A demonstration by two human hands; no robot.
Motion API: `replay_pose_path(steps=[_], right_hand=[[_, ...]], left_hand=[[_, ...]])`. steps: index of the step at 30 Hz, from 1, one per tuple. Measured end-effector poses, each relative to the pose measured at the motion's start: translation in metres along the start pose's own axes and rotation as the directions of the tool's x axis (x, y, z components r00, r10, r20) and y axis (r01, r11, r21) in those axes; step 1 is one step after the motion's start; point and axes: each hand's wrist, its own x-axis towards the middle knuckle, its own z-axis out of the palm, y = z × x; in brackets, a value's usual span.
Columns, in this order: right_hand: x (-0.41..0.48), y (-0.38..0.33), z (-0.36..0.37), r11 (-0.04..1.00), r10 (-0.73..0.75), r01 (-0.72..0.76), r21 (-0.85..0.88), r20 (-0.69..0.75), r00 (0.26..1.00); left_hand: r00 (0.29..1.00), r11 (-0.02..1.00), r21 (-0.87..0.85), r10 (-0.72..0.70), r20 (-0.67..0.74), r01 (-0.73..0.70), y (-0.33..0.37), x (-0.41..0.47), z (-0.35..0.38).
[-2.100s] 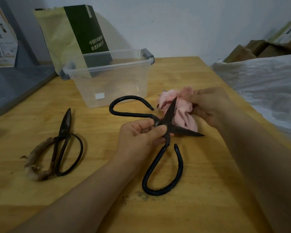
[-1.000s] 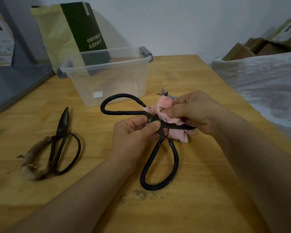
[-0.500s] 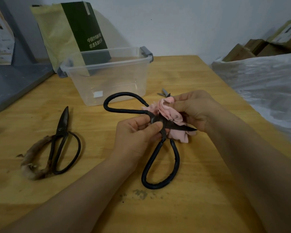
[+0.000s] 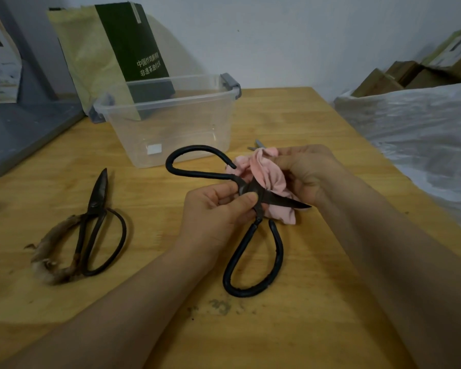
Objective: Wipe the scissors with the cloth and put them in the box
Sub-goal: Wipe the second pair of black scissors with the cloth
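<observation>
Large black scissors (image 4: 253, 251) lie spread wide at the table's centre. My left hand (image 4: 218, 209) pinches them at the pivot between thumb and fingers. My right hand (image 4: 309, 174) grips a bunched pink cloth (image 4: 266, 177) wrapped over the upper blade, which is hidden; the lower blade's tip pokes out beneath the cloth. A clear plastic box (image 4: 171, 121) with grey clips stands open just behind. A second pair of dark scissors (image 4: 96, 222), one handle wrapped in frayed brown fibre, rests on the table at the left.
A green and yellow bag (image 4: 112, 54) leans on the wall behind the box. Small grey metal tips (image 4: 257, 145) peek out behind the cloth. Plastic sheeting (image 4: 415, 134) borders the table's right edge, a grey shelf (image 4: 19, 129) the left. Dark smudges (image 4: 221, 306) mark the wood near me.
My right hand slid the cloth down onto the upper blade near the pivot, then drew it back up along the blade. The left hand kept its hold at the pivot.
</observation>
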Motion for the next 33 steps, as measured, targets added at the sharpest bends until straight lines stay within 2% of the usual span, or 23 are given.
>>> replay_pose_path(steps=[4,6,9,11,12,14,15,17,19,21,23,25,27,31,33], right_hand=[[0.008,0.001,0.000,0.997,-0.031,0.038,0.073,-0.098,0.995],[0.015,-0.002,-0.009,0.987,-0.052,0.081,0.137,-0.205,0.977],[0.014,-0.011,-0.031,0.960,-0.145,0.221,0.170,-0.372,0.917],[0.007,-0.019,-0.041,0.939,-0.268,0.333,0.083,-0.426,0.864],[0.002,-0.023,-0.042,0.922,-0.347,0.387,0.017,-0.408,0.845],[-0.011,-0.027,-0.032,0.891,-0.455,0.433,-0.141,-0.248,0.855],[-0.018,-0.026,-0.023,0.872,-0.462,0.418,-0.255,-0.149,0.874],[-0.027,-0.018,-0.008,0.766,-0.440,0.375,-0.522,0.000,0.898],[-0.034,-0.012,0.002,0.658,-0.400,0.359,-0.662,0.096,0.911],[-0.038,-0.009,0.005,0.579,-0.369,0.389,-0.717,0.194,0.909],[-0.036,-0.007,0.005,0.405,-0.394,0.455,-0.793,0.298,0.869],[-0.035,-0.005,0.006,0.294,-0.411,0.503,-0.813,0.367,0.834],[-0.035,-0.006,0.006,0.262,-0.383,0.526,-0.809,0.413,0.826],[-0.039,-0.012,0.000,0.278,-0.246,0.498,-0.821,0.441,0.863],[-0.037,-0.014,-0.004,0.171,-0.184,0.443,-0.880,0.413,0.892]], left_hand=[[1.000,1.000,-0.005,-0.002,0.015,0.003,-0.001,0.001,0.000],[1.000,1.000,0.005,0.000,0.014,0.000,-0.002,0.002,-0.002],[1.000,1.000,0.006,-0.021,0.008,0.021,-0.004,0.003,-0.004],[1.000,1.000,0.002,-0.029,-0.005,0.029,-0.005,0.005,-0.006],[1.000,1.000,0.002,-0.029,-0.011,0.029,-0.006,0.006,-0.005],[1.000,1.000,0.005,-0.024,-0.018,0.024,-0.007,0.007,-0.005],[1.000,1.000,0.007,-0.023,-0.016,0.023,-0.007,0.007,-0.005],[1.000,1.000,0.019,-0.016,0.000,0.016,-0.007,0.006,-0.006],[1.000,0.999,0.043,0.005,0.026,-0.006,-0.006,0.005,-0.007],[0.999,0.999,0.043,0.023,0.036,-0.024,-0.006,0.004,-0.008],[0.999,0.999,0.041,0.026,0.030,-0.027,-0.005,0.003,-0.009],[1.000,0.999,0.031,0.024,0.016,-0.025,-0.006,0.003,-0.009],[1.000,1.000,0.021,0.012,-0.004,-0.012,-0.005,0.003,-0.008],[0.999,1.000,0.011,-0.010,-0.042,0.010,-0.003,0.002,-0.007],[0.998,1.000,0.005,-0.028,-0.058,0.029,-0.002,0.001,-0.007]])
